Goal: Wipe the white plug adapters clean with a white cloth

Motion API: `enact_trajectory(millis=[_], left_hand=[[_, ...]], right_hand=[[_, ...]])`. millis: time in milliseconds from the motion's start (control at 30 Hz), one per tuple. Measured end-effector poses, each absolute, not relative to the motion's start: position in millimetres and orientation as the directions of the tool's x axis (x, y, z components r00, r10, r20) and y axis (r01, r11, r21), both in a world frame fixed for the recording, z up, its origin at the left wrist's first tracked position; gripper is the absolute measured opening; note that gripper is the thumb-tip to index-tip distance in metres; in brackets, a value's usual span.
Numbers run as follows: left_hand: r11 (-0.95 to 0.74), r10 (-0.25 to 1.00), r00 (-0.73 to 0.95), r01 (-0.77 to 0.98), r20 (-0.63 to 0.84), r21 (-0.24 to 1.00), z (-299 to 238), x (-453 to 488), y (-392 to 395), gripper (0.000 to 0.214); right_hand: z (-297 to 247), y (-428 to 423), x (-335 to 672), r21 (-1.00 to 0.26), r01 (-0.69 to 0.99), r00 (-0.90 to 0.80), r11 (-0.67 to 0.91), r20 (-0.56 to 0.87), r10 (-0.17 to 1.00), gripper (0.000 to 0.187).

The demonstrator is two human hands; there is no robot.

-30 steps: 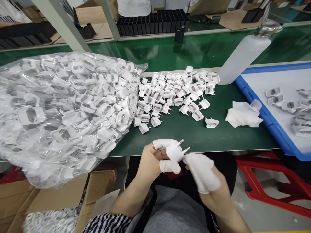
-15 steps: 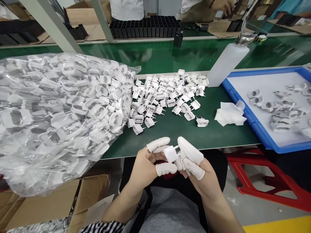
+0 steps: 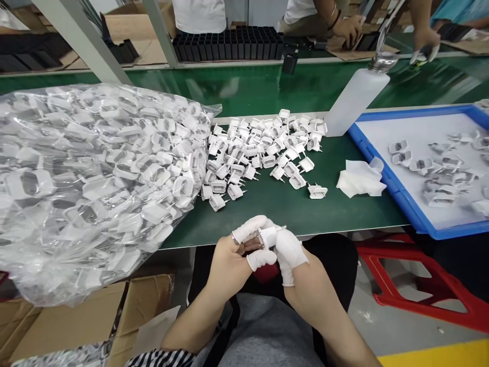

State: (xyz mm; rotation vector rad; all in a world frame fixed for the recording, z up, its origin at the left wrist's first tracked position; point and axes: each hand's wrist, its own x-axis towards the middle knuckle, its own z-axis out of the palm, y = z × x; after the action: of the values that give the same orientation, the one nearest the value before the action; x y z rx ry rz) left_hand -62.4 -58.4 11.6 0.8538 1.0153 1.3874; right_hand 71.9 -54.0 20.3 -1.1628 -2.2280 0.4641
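Being held at lower centre by the left hand (image 3: 234,265), a plug (image 3: 268,237) is being touched by the right hand (image 3: 301,265), its grip unclear.

The left forearm (image 3: 196,317) and the right forearm (image 3: 334,321) are bare and both reach forward, coming nearer to each other at the hands. The left hand (image 3: 231,265) has white covers (image 3: 261,259) on thumb and forefinger, which are bent as in a pinch. The right hand (image 3: 300,265) curls inward, its fingertips close to the left ones
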Motion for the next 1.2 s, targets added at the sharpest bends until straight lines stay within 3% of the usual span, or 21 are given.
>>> enact_trajectory(millis=[100,167,267,400,467,533,600,767,900,1100,1200], left_hand=[[0.039,0.986,-0.114,-0.536,-0.119,0.843,9,-57,-56,0.037],[0.105,0.979,-0.072,-0.622,-0.191,0.776,7,-56,-54,0.031],[0.187,0.973,0.039,-0.705,-0.226,0.684,9,-57,-51,0.030],[0.249,0.967,0.152,-0.737,-0.205,0.629,13,-59,-47,0.036],[0.289,0.957,0.202,-0.716,-0.207,0.636,12,-60,-45,0.035],[0.298,0.955,0.217,-0.695,-0.204,0.655,8,-60,-43,0.034],[0.262,0.965,0.179,-0.677,-0.191,0.688,4,-60,-42,0.032],[0.056,0.997,-0.019,-0.517,-0.077,0.854,-2,-62,-48,0.026],[-0.004,0.999,-0.032,-0.404,-0.010,0.915,-3,-66,-51,0.025],[-0.094,0.981,-0.189,-0.319,0.034,0.943,-2,-60,-49,0.018],[-0.207,0.925,-0.344,-0.095,0.163,0.974,-5,-54,-50,0.019]], right_hand=[[10,-55,63,-0.508,0.549,-0.354,0.663,0.577,0.736,0.040],[3,-57,59,-0.526,0.474,-0.309,0.706,0.651,0.693,0.042],[-5,-59,61,-0.550,0.403,-0.299,0.731,0.676,0.673,0.040],[-2,-58,73,-0.675,0.411,-0.171,0.613,0.603,0.779,0.036],[6,-53,75,-0.734,0.344,-0.267,0.585,0.521,0.811,0.036],[14,-49,74,-0.760,0.270,-0.444,0.591,0.447,0.777,0.039],[20,-46,70,-0.759,0.253,-0.516,0.601,0.419,0.747,0.045],[17,-44,61,-0.585,0.425,-0.397,0.691,0.565,0.723,0.054],[17,-37,65,-0.477,0.451,-0.452,0.754,0.606,0.655,0.058],[11,-37,63,-0.498,0.456,-0.399,0.738,0.627,0.669,0.060],[6,-45,56,-0.506,0.523,-0.336,0.686,0.617,0.711,0.062]])
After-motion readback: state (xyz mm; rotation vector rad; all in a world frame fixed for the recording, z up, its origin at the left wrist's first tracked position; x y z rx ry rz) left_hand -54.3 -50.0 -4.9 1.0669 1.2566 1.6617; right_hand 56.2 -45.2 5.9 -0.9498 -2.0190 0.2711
